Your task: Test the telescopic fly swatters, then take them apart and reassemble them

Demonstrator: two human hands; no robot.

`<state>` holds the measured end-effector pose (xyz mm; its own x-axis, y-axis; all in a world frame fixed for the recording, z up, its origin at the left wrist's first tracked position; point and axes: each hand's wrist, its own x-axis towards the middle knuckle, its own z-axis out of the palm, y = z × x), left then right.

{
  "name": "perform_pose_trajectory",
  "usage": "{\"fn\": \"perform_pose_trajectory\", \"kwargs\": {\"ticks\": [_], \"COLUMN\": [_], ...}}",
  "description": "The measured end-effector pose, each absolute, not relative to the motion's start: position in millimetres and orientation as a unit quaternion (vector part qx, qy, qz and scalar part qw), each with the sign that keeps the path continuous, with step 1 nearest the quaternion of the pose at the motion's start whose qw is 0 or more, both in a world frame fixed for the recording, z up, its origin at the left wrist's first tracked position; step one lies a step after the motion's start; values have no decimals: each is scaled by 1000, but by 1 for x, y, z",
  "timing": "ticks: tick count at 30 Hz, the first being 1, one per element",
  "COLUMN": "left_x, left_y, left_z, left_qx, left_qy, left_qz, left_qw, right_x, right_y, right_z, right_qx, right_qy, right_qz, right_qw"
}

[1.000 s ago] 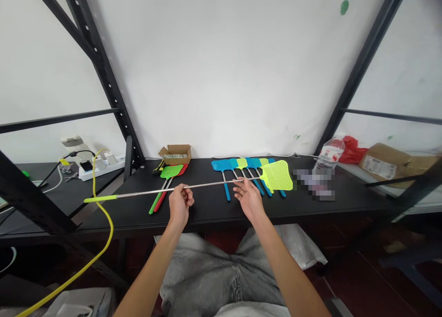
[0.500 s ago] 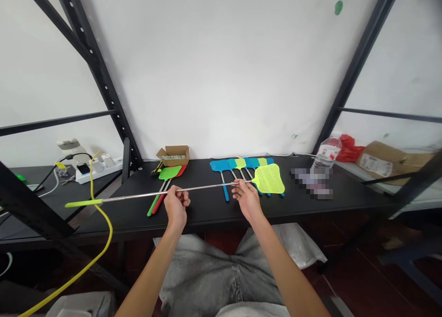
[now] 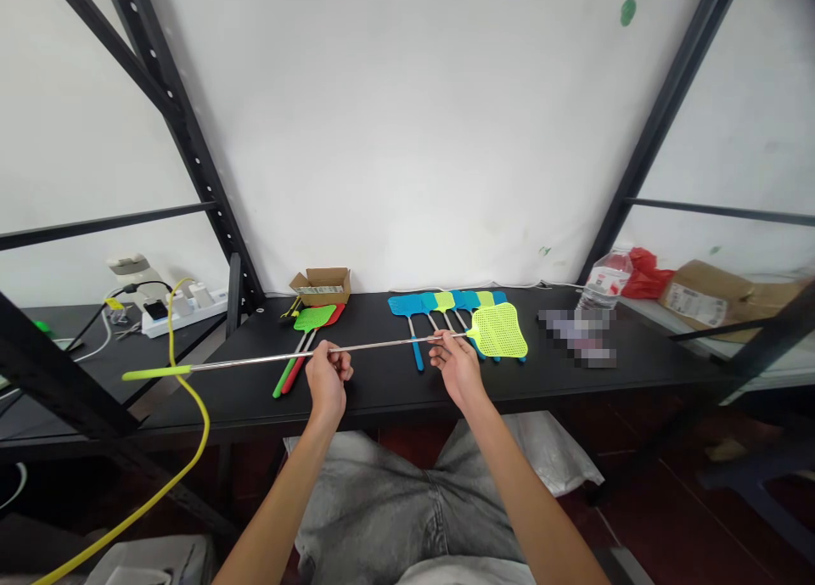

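A yellow-green fly swatter (image 3: 500, 330) with a long, extended metal rod lies level across both my hands above the table. My left hand (image 3: 328, 377) is closed on the rod near its middle. Close to the mesh head, my right hand (image 3: 457, 366) pinches the same rod. The swatter's handle points left, past the yellow cable. Beyond my left hand, a green swatter (image 3: 314, 317) and a red swatter (image 3: 334, 315) lie on the black table (image 3: 375, 390). Behind my right hand is a row of several blue and yellow-green swatters (image 3: 406, 306), partly covered by the held one.
A small open cardboard box (image 3: 323, 288) stands by the wall. On the right are a plastic bottle (image 3: 604, 281), a red bag (image 3: 648, 272) and a larger carton (image 3: 706, 295). A power strip (image 3: 191, 312) and yellow cable (image 3: 202, 432) are left; black shelf posts (image 3: 210, 186) frame the table.
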<state>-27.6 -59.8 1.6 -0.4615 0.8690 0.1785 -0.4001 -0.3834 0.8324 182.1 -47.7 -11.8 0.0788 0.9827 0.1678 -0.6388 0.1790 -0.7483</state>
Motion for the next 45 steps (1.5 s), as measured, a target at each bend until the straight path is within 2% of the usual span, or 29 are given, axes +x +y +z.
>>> {"fn": "perform_pose_trajectory", "kwargs": {"ticks": [30,45], "left_x": [-27,-26], "left_y": [-58,-60], "left_z": [0,-3], "left_qx": [317,355], "left_qy": [371,386], "left_qz": [769,763], "left_qw": [412,377], "right_x": [182,183], "right_y": [-49,-46], "right_z": [-13,-14], "right_qx": [-239,-248], "right_qy": [-336,-291], "right_qz": [591,566], "right_qw": [694,731]}}
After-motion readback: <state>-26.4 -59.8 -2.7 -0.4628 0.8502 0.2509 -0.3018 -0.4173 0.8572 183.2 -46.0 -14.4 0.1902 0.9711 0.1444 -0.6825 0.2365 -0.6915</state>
